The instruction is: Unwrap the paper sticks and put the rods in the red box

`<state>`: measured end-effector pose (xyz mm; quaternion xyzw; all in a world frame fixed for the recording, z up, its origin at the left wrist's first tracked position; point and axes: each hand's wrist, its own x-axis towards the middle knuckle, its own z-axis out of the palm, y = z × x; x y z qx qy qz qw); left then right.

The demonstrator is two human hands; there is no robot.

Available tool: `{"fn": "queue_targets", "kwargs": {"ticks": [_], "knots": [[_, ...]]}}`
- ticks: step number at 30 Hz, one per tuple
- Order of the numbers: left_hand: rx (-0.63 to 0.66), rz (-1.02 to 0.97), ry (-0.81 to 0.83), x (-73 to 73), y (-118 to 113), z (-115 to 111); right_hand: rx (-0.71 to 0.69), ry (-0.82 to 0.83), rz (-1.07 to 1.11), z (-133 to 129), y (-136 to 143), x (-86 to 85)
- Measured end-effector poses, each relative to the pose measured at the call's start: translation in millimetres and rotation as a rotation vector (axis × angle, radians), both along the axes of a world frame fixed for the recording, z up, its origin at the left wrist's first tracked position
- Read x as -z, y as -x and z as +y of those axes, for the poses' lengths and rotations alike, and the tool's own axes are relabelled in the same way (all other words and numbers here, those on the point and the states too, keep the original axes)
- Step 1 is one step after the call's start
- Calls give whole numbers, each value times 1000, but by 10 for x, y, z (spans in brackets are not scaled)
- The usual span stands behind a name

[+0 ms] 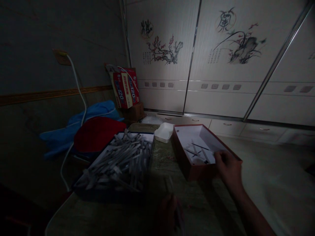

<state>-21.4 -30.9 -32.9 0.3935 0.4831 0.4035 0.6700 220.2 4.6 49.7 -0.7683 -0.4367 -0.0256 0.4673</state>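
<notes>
My left hand (169,209), dim and low in the middle, is closed round a slim pale translucent stick (171,184) that points up and away. My right hand (229,172) is at the near right corner of a reddish-brown open box (197,173). Its fingers are pinched together, and I cannot make out what is between them. Inside that box lie several thin dark and pale sticks (199,154). To the left, a dark-blue box (108,196) is heaped with slim pale sticks (123,160).
A small white tray (164,131) stands between the boxes at the table's (162,160) far side. Red cloth (98,134) and blue cloth (103,109) lie at the left, beside a white cable (78,83). Behind are a printed carton (125,90) and sliding cabinet doors (162,70).
</notes>
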Motion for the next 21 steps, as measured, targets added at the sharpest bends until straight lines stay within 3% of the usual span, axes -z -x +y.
{"fn": "queue_targets", "kwargs": {"ticks": [3, 6, 9, 12, 17, 21], "knots": [[8, 10, 10, 7, 14, -55, -112, 28, -29, 337, -42, -23], [-5, 40, 21, -22, 4, -87, -217, 27, -30, 444, -40, -67], [-34, 89, 12, -56, -10, -105, -233, -45, -4, 284, 96, -135], [-11, 137, -60, -84, -28, -129, -322, -81, 91, -46, 400, -123], [-24, 312, -146, 11, -107, -229, -574, 101, 659, -449, 951, 244], [-65, 454, -239, 177, -184, -304, -632, 138, 916, -531, 1145, 642]]}}
